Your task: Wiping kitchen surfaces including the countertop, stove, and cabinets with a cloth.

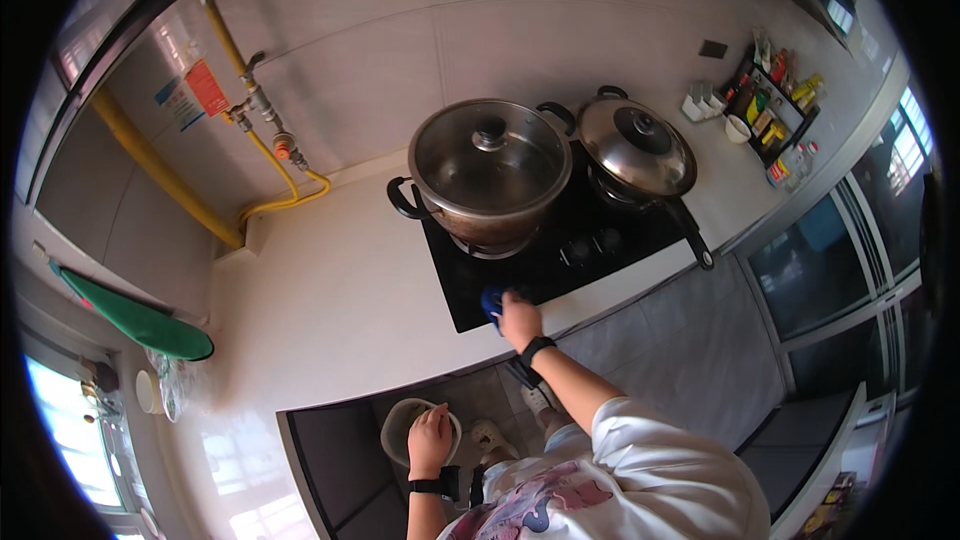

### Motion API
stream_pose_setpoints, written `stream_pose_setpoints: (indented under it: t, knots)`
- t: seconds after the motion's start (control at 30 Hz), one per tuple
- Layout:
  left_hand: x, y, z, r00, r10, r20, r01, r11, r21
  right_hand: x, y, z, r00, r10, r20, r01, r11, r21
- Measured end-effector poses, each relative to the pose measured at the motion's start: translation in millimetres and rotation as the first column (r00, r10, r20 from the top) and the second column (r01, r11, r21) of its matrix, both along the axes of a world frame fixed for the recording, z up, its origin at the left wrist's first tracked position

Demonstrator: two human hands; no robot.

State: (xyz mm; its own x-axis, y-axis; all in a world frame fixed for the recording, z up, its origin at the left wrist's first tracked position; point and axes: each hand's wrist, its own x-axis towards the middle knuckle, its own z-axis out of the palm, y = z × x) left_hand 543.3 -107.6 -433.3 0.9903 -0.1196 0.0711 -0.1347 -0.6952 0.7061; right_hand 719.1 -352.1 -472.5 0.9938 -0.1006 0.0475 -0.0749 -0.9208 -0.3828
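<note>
My right hand [521,321] is closed around a blue cloth [491,304] and presses it on the front left part of the black glass gas cooktop [469,281]. Behind it, a large steel pot [487,221] with a glass lid [457,157] stands on the left burner. A pan with a domed steel lid [611,150] sits on the right burner, its long handle [694,232] jutting past the counter's front edge. Two control knobs [592,245] lie between my right hand and the pan. My left hand [430,435] hangs loosely, seemingly holding nothing, above a pale bin [394,431] on the floor.
Yellow gas pipes [225,30] with valves run down the wall at left. A white countertop [322,300] surrounds the cooktop. At far right are a condiment rack [780,109], a small white bowl [737,129] and bottles [787,169]. A green cover [135,315] hangs at left.
</note>
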Motion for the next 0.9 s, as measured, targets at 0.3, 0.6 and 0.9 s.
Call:
stream_pose_setpoints:
  t: [0.3,0.6,0.9]
  knots:
    - [2,-27,25,0.998,-0.012,0.065,0.010,0.999,0.038,-21,-34,3,0.965,0.176,0.193,-0.178,0.984,-0.005]
    - [7,-136,28,0.998,0.063,-0.031,-0.060,0.995,0.081,-45,-306,-10,0.966,-0.196,0.168,0.198,0.980,0.005]
    - [20,-232,43,0.994,0.065,-0.090,-0.056,0.993,0.105,-66,-391,-1,0.951,-0.285,0.121,0.258,0.945,0.199]
